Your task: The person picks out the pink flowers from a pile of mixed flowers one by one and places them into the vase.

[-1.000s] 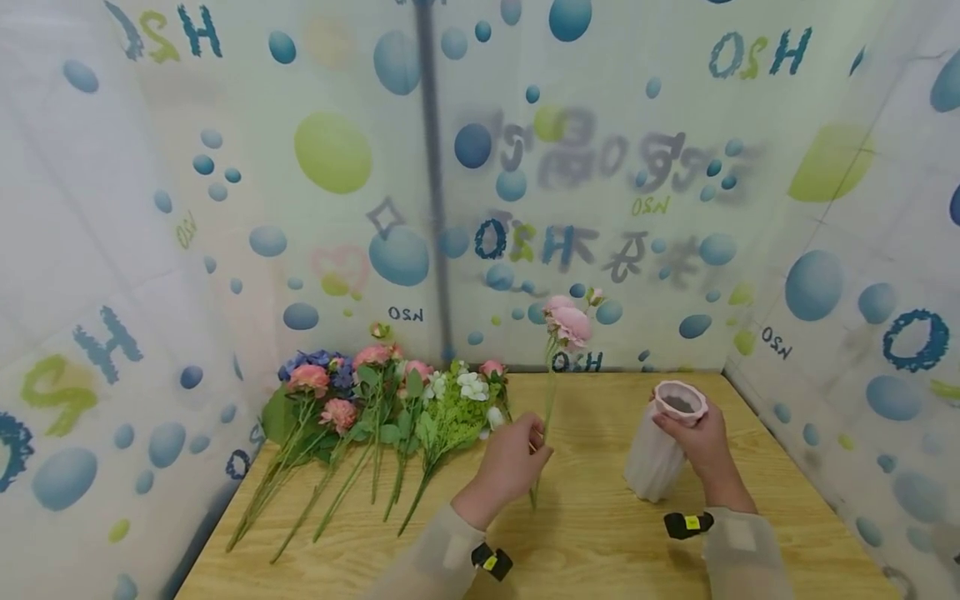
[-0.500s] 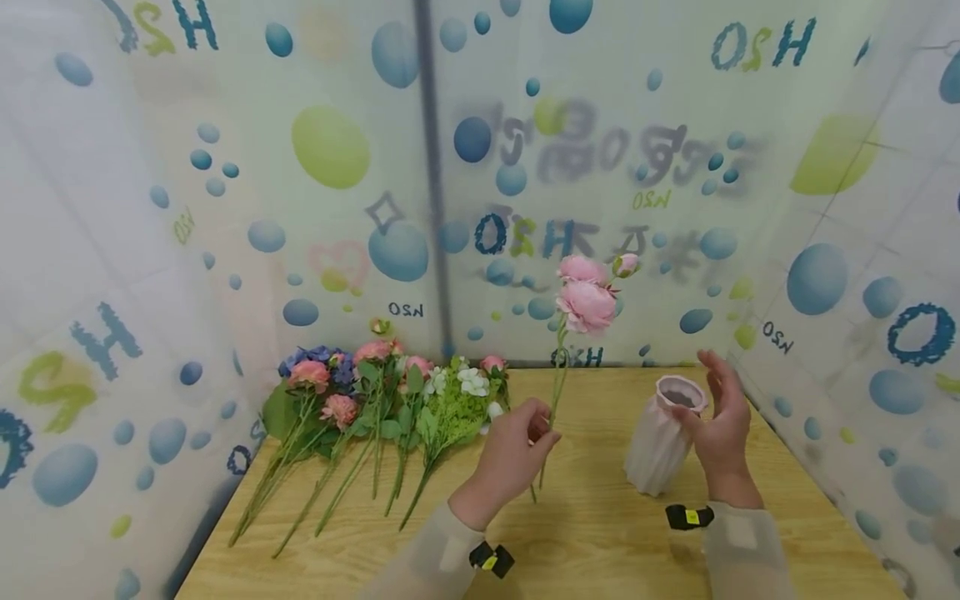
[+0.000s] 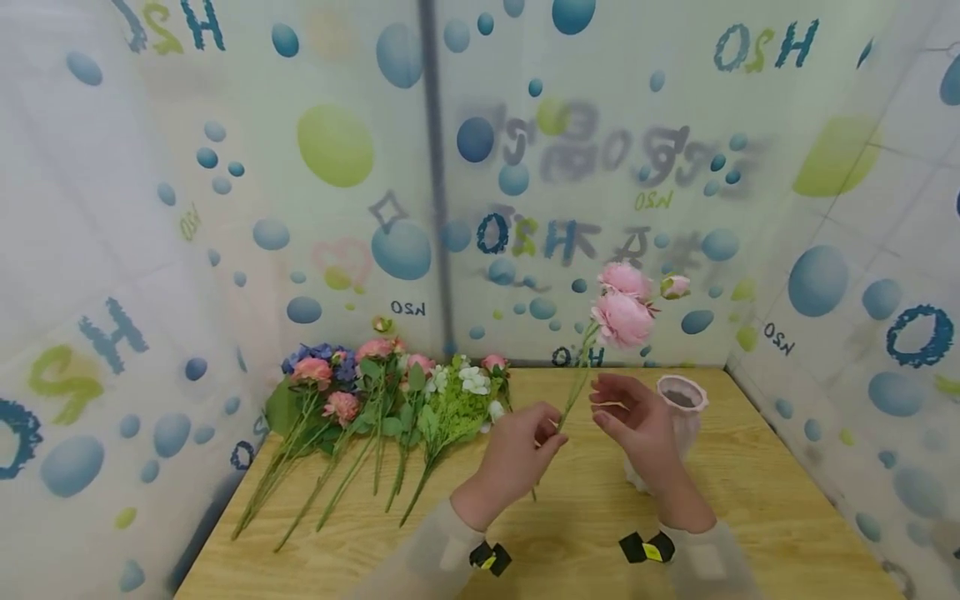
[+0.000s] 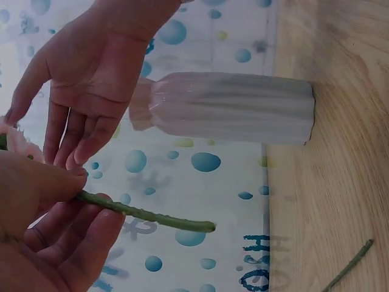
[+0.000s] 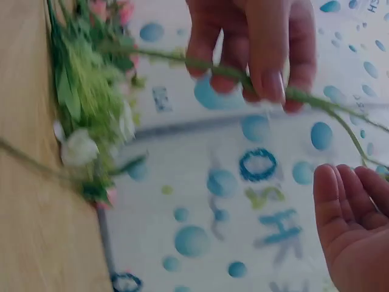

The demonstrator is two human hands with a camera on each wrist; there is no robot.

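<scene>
My relaxed, empty right hand [image 3: 643, 427] has left the vase [image 3: 688, 423] behind it and neared the pink flower [image 3: 625, 318] my left hand [image 3: 516, 454] pinches by the stem [image 4: 158, 218], apparently freed to help.

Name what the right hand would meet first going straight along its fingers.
Likely the pink flower's stem, pinched in the left hand; how the right hand lines up with it in depth is unclear.

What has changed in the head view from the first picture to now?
The right hand has let go of the vase and moved left, toward the pink flower, whose blooms have swung rightward. Unchanged: the left hand pinches its stem; the vase and other flowers stay put.
</scene>
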